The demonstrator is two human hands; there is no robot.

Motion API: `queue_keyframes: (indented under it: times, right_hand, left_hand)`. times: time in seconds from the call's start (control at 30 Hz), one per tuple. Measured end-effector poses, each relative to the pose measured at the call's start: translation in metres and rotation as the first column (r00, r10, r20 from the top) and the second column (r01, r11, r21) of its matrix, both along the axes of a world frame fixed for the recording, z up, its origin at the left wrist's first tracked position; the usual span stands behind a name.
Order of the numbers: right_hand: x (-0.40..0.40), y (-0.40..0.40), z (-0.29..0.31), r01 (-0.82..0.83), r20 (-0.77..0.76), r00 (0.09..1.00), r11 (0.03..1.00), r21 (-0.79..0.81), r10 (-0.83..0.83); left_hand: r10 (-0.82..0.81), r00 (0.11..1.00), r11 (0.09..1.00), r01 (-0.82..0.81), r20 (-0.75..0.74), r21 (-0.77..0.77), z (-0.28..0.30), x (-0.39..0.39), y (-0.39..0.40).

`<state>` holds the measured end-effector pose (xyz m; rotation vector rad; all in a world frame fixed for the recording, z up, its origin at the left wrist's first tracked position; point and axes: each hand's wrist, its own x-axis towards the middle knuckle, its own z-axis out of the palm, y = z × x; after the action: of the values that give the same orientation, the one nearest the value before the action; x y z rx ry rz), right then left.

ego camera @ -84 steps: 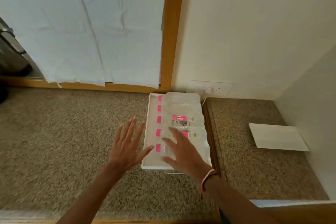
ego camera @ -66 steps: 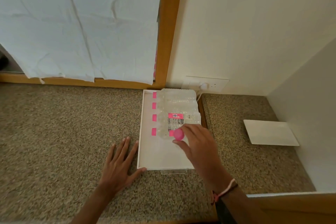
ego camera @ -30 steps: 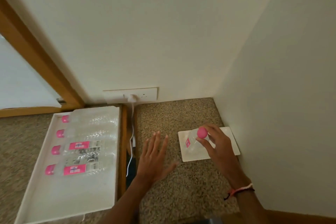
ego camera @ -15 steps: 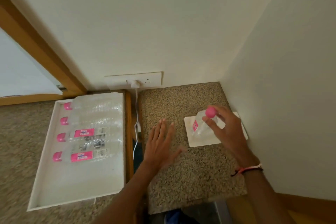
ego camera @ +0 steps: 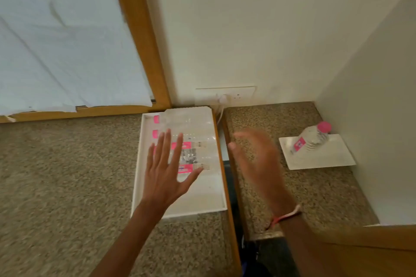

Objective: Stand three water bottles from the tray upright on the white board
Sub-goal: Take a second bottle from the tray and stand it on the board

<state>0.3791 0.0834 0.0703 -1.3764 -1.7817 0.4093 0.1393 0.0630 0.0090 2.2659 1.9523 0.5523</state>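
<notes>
Between tray (ego camera: 137, 177) and white board (ego camera: 326, 162), both empty hands (ego camera: 254, 164) hover.

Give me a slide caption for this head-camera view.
One bottle stands on the white board; both empty hands, left and right, spread open near the tray of lying bottles.

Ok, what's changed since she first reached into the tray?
One water bottle left the tray in the right hand and now stands upright on the white board, released. That hand, empty and blurred, is over the counter between board and tray. The left hand hovers open over the tray; four bottles stay lying there.
</notes>
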Motion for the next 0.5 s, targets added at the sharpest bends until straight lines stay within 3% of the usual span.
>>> queue_keyframes:
  times: [0.1, 0.2, 0.37, 0.43, 0.5]
  right_hand:
    - [-0.082, -0.016, -0.026, -0.263, 0.063, 0.959, 0.952, -0.157, 0.275]
    - [-0.151, -0.014, -0.052, -0.366, 0.249, 0.868, 0.893, -0.264, 0.429]
    - [-0.202, 0.003, -0.081, -0.252, 0.724, 0.567, 0.92, -0.301, 0.392]
    - [-0.205, 0.005, -0.087, -0.241, 0.773, 0.526, 0.933, -0.266, 0.356]
    - [-0.2, 0.005, -0.084, -0.251, 0.764, 0.543, 0.935, -0.248, 0.349]
  left_hand:
    - [0.058, 0.998, 0.996, -0.059, -0.026, -0.062, -0.017, -0.058, -0.019]
    - [0.1, 0.992, 0.983, -0.11, -0.073, -0.148, -0.037, -0.1, -0.031]
    - [0.127, 0.989, 0.959, -0.141, -0.073, -0.245, -0.065, -0.143, -0.046]
    - [0.118, 0.992, 0.95, -0.127, -0.051, -0.286, -0.072, -0.15, -0.053]
    - [0.103, 0.993, 0.947, -0.115, -0.053, -0.3, -0.076, -0.148, -0.056]
